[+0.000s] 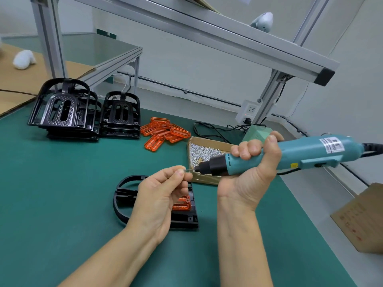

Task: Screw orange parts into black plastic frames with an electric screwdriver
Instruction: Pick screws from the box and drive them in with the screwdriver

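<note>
I've got the right hand (253, 162) wrapped round the teal electric screwdriver (290, 155), barrel held nearly level with its bit aimed left, so the tip meets the other hand rather than the work. The left hand (160, 190) pinches a small screw (187, 170) between thumb and forefinger, right at the bit tip; I read this as loading the screw onto the bit before driving. Directly below, the black plastic frame (124, 195) lies flat on the green bench (62, 183) with an orange part (182, 204) seated in it, partly hidden by my left hand, waiting within easy reach. The cardboard tray of screws (202, 151) sits just behind the bit, handy for refills. Further back, a loose heap of orange parts (164, 131) lies beside two stacks of black frames (64, 112), staged for later rounds. Whether any screw is driven already, I can't tell.
</note>
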The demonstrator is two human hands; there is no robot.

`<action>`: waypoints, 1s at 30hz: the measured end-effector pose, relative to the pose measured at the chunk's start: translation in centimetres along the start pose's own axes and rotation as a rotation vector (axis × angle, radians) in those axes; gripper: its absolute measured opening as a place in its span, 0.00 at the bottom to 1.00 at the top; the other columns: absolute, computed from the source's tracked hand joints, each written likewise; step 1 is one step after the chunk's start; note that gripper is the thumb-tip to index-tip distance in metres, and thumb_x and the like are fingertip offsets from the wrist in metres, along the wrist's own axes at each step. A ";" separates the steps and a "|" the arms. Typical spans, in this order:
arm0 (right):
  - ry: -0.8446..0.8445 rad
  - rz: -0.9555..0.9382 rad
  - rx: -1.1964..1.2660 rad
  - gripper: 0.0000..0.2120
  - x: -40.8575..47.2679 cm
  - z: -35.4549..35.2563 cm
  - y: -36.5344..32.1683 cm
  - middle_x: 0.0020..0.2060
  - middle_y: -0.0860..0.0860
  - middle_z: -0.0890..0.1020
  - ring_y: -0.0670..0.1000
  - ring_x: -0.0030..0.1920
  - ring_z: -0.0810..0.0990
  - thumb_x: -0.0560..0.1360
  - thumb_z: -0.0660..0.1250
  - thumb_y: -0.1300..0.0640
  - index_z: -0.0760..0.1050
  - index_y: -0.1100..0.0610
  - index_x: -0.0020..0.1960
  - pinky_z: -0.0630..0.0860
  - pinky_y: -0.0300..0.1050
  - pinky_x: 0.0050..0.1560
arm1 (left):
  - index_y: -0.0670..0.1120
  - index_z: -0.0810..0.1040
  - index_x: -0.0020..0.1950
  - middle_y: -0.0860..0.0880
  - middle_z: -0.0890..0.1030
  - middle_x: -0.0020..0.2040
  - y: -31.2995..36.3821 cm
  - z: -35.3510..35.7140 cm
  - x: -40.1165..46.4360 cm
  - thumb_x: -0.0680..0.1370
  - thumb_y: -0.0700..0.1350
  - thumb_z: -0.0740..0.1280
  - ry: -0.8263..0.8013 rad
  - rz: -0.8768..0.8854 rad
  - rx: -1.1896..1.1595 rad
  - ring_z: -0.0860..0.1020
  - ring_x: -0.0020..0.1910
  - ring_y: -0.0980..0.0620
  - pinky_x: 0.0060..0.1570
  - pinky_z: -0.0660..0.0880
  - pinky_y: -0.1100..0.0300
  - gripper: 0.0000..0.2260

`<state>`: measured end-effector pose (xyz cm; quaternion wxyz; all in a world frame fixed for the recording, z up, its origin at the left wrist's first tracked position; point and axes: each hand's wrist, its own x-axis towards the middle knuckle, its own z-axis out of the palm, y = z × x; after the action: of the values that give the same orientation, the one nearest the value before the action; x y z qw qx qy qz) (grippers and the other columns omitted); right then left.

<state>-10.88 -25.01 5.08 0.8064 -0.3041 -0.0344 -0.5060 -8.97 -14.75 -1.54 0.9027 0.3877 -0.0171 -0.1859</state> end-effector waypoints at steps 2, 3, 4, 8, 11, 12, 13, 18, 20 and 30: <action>0.012 0.006 -0.010 0.03 0.0 -0.1 0.2 0.25 0.46 0.67 0.44 0.23 0.66 0.72 0.62 0.58 0.70 0.52 0.46 0.68 0.37 0.27 | 0.39 0.80 0.44 0.46 0.83 0.35 0.0 -0.2 0.0 0.73 0.36 0.66 0.010 0.017 0.042 0.76 0.29 0.57 0.31 0.76 0.67 0.03; 0.009 0.012 -0.011 0.03 0.0 -0.2 0.2 0.25 0.46 0.67 0.44 0.23 0.66 0.73 0.62 0.58 0.70 0.52 0.46 0.68 0.37 0.27 | 0.39 0.80 0.44 0.45 0.83 0.35 0.0 -0.3 0.1 0.73 0.36 0.67 0.006 0.012 0.048 0.76 0.29 0.57 0.31 0.76 0.67 0.03; 0.006 0.020 -0.009 0.03 0.1 -0.2 0.2 0.25 0.46 0.67 0.44 0.23 0.66 0.73 0.62 0.58 0.70 0.52 0.46 0.68 0.38 0.27 | 0.39 0.80 0.44 0.45 0.83 0.36 0.1 -0.4 0.2 0.71 0.37 0.67 -0.004 0.003 0.046 0.77 0.30 0.57 0.31 0.77 0.66 0.04; 0.040 0.048 0.025 0.04 0.4 -0.5 -0.2 0.25 0.45 0.67 0.43 0.24 0.66 0.77 0.62 0.58 0.70 0.51 0.45 0.68 0.37 0.28 | 0.39 0.81 0.45 0.43 0.83 0.38 0.4 -0.5 0.4 0.67 0.40 0.68 -0.067 -0.043 0.009 0.78 0.31 0.56 0.32 0.77 0.66 0.09; 0.101 0.054 0.025 0.05 0.5 -0.5 -0.1 0.25 0.45 0.68 0.43 0.24 0.67 0.78 0.62 0.59 0.70 0.52 0.45 0.69 0.37 0.28 | 0.39 0.81 0.44 0.43 0.83 0.37 0.2 -0.5 0.4 0.67 0.40 0.69 -0.066 -0.024 0.026 0.77 0.30 0.56 0.31 0.77 0.66 0.08; 0.116 0.055 0.016 0.05 0.4 -0.5 -0.1 0.25 0.45 0.68 0.44 0.24 0.67 0.78 0.62 0.59 0.69 0.52 0.45 0.69 0.37 0.28 | 0.39 0.81 0.43 0.43 0.83 0.36 0.2 -0.5 0.4 0.67 0.39 0.69 -0.057 -0.001 0.048 0.77 0.30 0.56 0.31 0.77 0.66 0.07; 0.123 0.053 0.007 0.05 0.3 -0.5 0.0 0.25 0.45 0.68 0.44 0.24 0.67 0.78 0.62 0.60 0.69 0.52 0.45 0.69 0.37 0.28 | 0.39 0.81 0.43 0.43 0.83 0.36 0.3 -0.6 0.5 0.67 0.39 0.69 -0.049 0.019 0.069 0.77 0.30 0.56 0.31 0.76 0.66 0.07; -0.001 0.046 -0.024 0.03 0.3 -0.4 0.0 0.25 0.46 0.66 0.44 0.24 0.66 0.73 0.62 0.59 0.70 0.52 0.46 0.68 0.38 0.27 | 0.39 0.81 0.44 0.44 0.82 0.35 0.7 -1.2 0.6 0.67 0.40 0.69 -0.078 -0.004 0.097 0.77 0.30 0.56 0.30 0.76 0.66 0.08; -0.031 0.040 -0.031 0.04 0.5 -0.5 -0.1 0.25 0.45 0.66 0.44 0.23 0.65 0.72 0.62 0.59 0.70 0.52 0.47 0.67 0.37 0.26 | 0.40 0.82 0.42 0.43 0.82 0.35 0.7 -1.2 0.6 0.67 0.40 0.70 -0.103 -0.017 0.110 0.76 0.29 0.56 0.30 0.76 0.65 0.07; 0.097 0.006 -0.044 0.03 -0.1 -0.5 0.4 0.25 0.46 0.67 0.44 0.24 0.66 0.74 0.63 0.58 0.70 0.52 0.46 0.67 0.37 0.27 | 0.40 0.82 0.41 0.42 0.82 0.35 0.0 -1.1 0.7 0.72 0.34 0.68 -0.030 0.072 0.174 0.77 0.29 0.56 0.30 0.76 0.65 0.04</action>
<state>-10.67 -25.09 4.45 0.8017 -0.2970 0.0170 -0.5185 -8.10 -14.22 -2.36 0.8713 0.4610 -0.0604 -0.1569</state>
